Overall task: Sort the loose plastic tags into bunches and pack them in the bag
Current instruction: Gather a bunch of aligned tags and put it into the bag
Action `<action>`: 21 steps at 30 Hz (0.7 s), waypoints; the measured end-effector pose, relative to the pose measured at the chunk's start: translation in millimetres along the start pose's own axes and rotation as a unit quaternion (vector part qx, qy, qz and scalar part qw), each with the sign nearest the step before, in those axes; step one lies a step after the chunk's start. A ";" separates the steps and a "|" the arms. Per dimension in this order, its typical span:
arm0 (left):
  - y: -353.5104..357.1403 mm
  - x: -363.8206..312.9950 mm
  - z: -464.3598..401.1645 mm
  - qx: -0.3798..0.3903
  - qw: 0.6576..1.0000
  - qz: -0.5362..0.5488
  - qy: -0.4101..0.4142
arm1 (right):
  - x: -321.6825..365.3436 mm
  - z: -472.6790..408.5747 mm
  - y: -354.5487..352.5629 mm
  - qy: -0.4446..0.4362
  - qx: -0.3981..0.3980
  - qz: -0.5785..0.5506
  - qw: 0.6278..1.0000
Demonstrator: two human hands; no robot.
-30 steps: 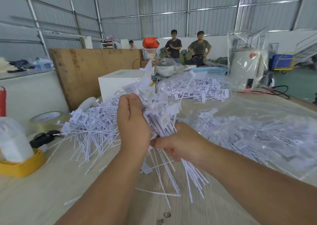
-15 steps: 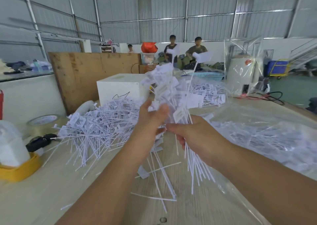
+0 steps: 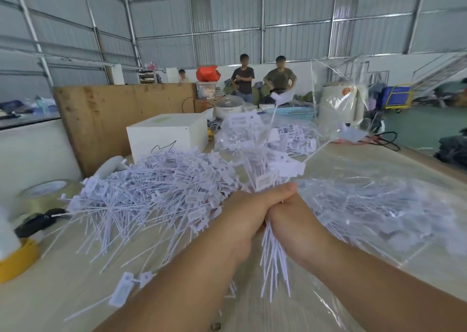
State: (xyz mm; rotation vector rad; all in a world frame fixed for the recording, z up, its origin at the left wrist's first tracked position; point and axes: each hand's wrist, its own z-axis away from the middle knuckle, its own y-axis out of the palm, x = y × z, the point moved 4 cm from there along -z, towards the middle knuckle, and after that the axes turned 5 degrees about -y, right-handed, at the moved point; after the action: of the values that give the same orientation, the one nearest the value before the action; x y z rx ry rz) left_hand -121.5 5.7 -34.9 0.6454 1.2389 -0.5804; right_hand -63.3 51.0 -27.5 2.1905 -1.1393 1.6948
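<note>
**One bunch in hand, most of the heap still loose**

Both hands meet over the near middle of the pale wooden worktop [image 3: 45, 298]. The left hand [image 3: 242, 220] and the right hand [image 3: 293, 220] press together, fingers curled round a bunch of white plastic tags [image 3: 265, 169], label ends fanning up and far, thin tails hanging down toward the near edge. The bunch looks ragged: two long tags stick out to the far right, so squaring it up is likely not finished.

To the left lies a large heap of loose white plastic tags [image 3: 151, 187], unsorted, with a few strays [image 3: 123, 288] near the left forearm. On the right, a clear plastic bag [image 3: 379, 212] lies flat and already holds many tags; whether those are bunched cannot be told through the film. By this showing the packing is partway, with much of the heap left.
</note>
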 end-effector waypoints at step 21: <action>-15.1 -38.6 -16.7 -0.180 0.906 -0.271 0.269 | -10.2 11.4 -72.7 0.048 -0.055 -0.189 0.979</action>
State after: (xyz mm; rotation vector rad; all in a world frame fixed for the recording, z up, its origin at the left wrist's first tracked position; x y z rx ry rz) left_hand -152.2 9.3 -2.6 0.1275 2.0208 -0.6219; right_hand -9.0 100.6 -17.1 2.0692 -0.7148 1.5165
